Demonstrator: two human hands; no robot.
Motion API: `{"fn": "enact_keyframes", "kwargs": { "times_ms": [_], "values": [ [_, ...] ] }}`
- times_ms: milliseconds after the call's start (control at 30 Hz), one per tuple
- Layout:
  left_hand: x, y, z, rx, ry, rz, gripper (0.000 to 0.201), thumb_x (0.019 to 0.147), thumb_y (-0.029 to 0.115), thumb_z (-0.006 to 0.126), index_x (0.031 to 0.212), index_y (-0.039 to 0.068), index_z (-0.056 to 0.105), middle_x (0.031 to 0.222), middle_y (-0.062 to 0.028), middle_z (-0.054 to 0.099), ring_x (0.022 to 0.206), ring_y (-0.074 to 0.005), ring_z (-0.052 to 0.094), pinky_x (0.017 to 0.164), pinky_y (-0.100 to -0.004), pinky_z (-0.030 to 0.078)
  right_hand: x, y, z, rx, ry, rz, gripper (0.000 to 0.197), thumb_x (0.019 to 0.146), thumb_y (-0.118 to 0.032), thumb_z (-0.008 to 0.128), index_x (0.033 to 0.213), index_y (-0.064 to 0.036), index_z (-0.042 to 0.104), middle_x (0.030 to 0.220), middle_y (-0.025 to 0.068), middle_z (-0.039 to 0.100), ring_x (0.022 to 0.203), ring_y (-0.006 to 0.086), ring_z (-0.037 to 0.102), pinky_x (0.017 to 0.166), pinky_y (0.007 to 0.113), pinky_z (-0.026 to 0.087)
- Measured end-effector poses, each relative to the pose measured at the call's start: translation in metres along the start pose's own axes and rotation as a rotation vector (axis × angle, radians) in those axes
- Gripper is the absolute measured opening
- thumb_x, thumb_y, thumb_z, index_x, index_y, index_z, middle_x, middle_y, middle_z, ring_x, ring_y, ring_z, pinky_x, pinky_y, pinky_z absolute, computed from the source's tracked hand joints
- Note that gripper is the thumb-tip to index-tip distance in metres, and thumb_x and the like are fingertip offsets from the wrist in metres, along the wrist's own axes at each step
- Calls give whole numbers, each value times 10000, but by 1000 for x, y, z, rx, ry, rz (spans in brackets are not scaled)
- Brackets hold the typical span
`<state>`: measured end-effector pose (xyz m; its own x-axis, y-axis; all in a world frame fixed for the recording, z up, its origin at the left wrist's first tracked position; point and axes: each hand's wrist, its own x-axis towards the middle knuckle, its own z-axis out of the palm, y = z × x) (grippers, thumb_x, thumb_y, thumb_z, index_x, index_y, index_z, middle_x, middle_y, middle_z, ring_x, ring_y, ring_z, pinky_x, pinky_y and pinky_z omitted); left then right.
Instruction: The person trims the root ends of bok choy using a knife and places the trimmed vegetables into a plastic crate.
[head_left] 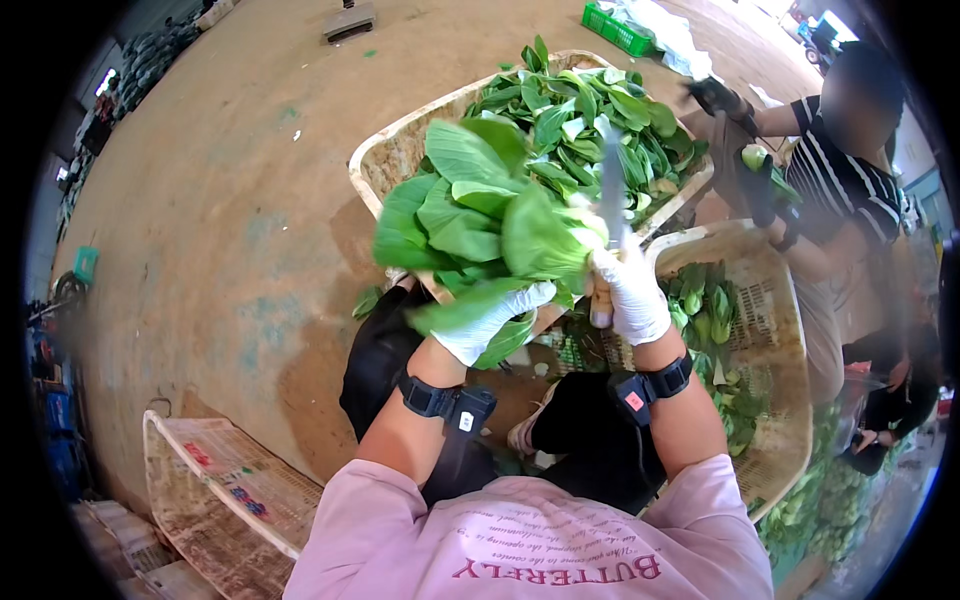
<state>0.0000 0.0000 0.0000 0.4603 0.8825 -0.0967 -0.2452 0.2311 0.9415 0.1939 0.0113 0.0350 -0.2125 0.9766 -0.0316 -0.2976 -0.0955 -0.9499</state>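
My left hand (488,322), in a white glove, is closed around a large leafy bok choy (462,222); some of its leaves are blurred. Its pale root end points right, towards my right hand (632,292), also white-gloved. That hand grips a knife (612,185) by its wooden handle, the blade standing up beside the bok choy's base. Beyond both hands lies a large off-white crate (385,155) heaped with loose green leaves (560,115). A second crate (790,400) to my right contains several bok choy heads (715,310).
At the right, a person in a striped top (845,165) wears dark gloves and holds a bok choy (755,158). An off-white crate (225,475) stands at lower left. Far off are a green crate (615,30) and a platform scale (348,22). More greens (825,510) lie at lower right.
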Motion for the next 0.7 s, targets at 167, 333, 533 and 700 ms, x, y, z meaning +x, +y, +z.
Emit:
{"fn": "enact_keyframes", "kwargs": {
  "times_ms": [167, 333, 533, 700],
  "values": [
    [13, -16, 3, -652, 10, 324, 547, 804, 225, 707, 1273, 77, 466, 1261, -63, 515, 1169, -243, 480, 1003, -436, 388, 7, 14, -2, -88, -59, -335, 790, 691, -51, 773, 1352, -35, 341, 1324, 103, 448, 1213, 202, 437, 983, 331, 394],
    [10, -11, -2, -731, 115, 322, 524, 838, 199, 672, 1287, 77, 431, 1248, -73, 507, 1133, -235, 505, 988, -481, 403, 3, 12, 8, -143, -74, -356, 807, 718, -137, 769, 1375, -24, 313, 1354, 108, 424, 1227, 210, 434, 1025, 345, 347],
    [15, 12, -3, 284, 77, 79, 674, 807, 553, 579, 1236, 38, 510, 1218, -161, 543, 1089, -275, 530, 940, -368, 412, -13, -13, -12, -259, 79, -299, 660, 757, -65, 709, 1335, -4, 397, 1253, 66, 508, 1107, 146, 498, 955, 290, 390],
    [16, -43, -27, 1248, -274, -15, 770, 669, 555, 684, 1200, 14, 553, 1100, -220, 612, 1057, -337, 574, 899, -395, 442, -71, -23, -52, -116, 436, -442, 622, 751, -123, 736, 1302, -51, 457, 1062, 7, 575, 821, 71, 523, 669, 211, 451]
  ]
}}
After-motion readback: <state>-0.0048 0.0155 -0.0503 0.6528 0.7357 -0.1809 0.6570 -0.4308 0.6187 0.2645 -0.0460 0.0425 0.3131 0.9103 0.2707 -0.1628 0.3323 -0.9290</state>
